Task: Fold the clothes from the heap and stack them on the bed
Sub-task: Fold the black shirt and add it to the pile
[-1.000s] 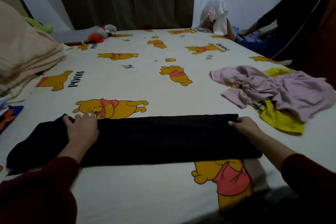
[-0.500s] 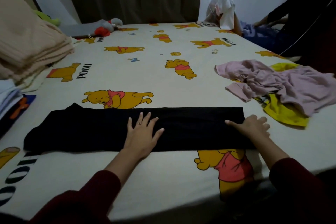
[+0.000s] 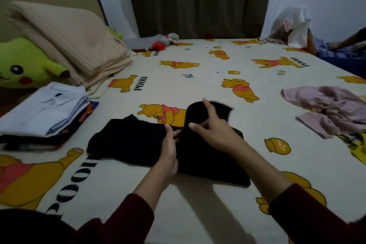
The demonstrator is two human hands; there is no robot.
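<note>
Black garment (image 3: 130, 140) lies near the bed's (image 3: 198, 204) front edge, its right end lifted and pinched by the right hand's (image 3: 215, 132) fingers (image 3: 195, 126), the left hand (image 3: 168, 150) resting flat at the fold

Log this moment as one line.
step: folding black garment | right hand: grips lifted end | left hand: rests at fold | stack: left

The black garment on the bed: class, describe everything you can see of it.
The black cloth garment looks plain, dark and soft, with no print visible. It lies as a long folded band across the cartoon-bear bedsheet. Its right end is lifted and being turned over toward the middle by the right hand, which grips it. The left hand presses on the band at the fold line. Its left end lies flat near the folded clothes stack.
</note>
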